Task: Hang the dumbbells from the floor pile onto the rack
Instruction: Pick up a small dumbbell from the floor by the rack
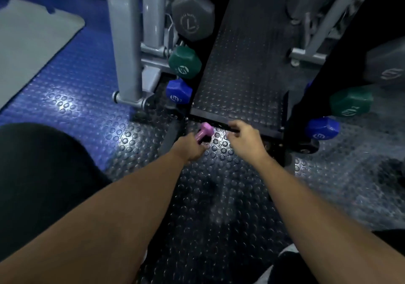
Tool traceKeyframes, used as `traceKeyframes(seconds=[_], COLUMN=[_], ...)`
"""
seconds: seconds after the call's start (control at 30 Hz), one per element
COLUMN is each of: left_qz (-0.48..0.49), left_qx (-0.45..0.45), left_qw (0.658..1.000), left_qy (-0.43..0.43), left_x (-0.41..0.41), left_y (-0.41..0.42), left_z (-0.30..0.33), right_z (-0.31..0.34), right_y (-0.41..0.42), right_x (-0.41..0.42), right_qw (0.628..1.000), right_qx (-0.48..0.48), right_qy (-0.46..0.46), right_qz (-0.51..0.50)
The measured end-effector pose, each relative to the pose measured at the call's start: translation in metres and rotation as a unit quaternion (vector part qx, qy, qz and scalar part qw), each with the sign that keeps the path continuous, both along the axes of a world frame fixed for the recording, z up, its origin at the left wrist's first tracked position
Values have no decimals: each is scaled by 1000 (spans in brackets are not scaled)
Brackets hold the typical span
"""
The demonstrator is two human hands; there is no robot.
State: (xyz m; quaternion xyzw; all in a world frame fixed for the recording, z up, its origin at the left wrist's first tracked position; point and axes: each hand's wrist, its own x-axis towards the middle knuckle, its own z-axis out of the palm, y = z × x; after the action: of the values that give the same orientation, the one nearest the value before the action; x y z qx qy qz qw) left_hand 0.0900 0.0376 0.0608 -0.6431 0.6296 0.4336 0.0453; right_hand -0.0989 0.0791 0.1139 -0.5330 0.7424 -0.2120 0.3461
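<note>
My left hand (192, 148) grips a small pink dumbbell (205, 131) by its handle, just above the studded floor at the foot of the black rack (241, 68). My right hand (246, 140) reaches to the rack's bottom edge, fingers loosely curled; it is unclear whether they touch the black bar there. On the rack's left side hang a grey dumbbell (192, 16), a green one (185, 62) and a blue one (178, 91). On its right side hang a green dumbbell (351, 101), a blue one (322, 128) and a grey one (388, 66).
A grey metal machine frame (129, 42) stands left of the rack. A grey mat (32, 42) lies on the blue floor at far left. A rack wheel (306, 148) sits at the right base. My dark-clothed knee (39, 174) fills the lower left.
</note>
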Motion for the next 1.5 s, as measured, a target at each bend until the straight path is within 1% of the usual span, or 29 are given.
traceKeyframes(seconds=[0.1,0.2,0.3,0.4,0.5,0.6,0.7,0.77,0.9,1.03,1.13,1.23,1.37,1.5], left_qz=[18,38,76,114,129,161,195,209,231,194,133,55,-11,-77], left_qx=[16,54,78,82,69,58,38,21,15,22,20,13,-3,-60], left_qw=[999,996,993,989,988,985,980,978,972,981,990,997,1000,995], left_qy=[-25,-52,-45,-39,-51,-18,15,17,25,-1,-34,-44,-27,17], left_x=[1,-2,-5,-7,-9,-5,-7,-11,-17,-19,-21,-31,-63,-89], left_y=[-13,-23,-31,-39,-49,-54,-52,-48,-47,-49,-51,-48,-40,-36], left_z=[-40,-78,-111,-132,-146,-155,-160,-165,-168,-166,-163,-157,-133,-84], right_z=[-41,-84,-119,-145,-168,-184,-194,-199,-204,-201,-197,-194,-176,-130], right_y=[-17,-36,-53,-74,-98,-120,-134,-139,-138,-132,-113,-82,-37,-16], right_x=[-4,-3,4,17,27,36,40,37,29,22,10,-5,-37,-66], right_qw=[999,999,997,996,996,994,982,973,976,979,983,990,994,990], right_qx=[35,51,67,78,87,90,129,146,106,109,112,122,91,87], right_qy=[-3,-16,-28,-36,-12,23,46,61,47,67,80,60,32,10], right_qz=[-3,-3,6,9,24,66,129,169,182,156,125,42,-54,-110])
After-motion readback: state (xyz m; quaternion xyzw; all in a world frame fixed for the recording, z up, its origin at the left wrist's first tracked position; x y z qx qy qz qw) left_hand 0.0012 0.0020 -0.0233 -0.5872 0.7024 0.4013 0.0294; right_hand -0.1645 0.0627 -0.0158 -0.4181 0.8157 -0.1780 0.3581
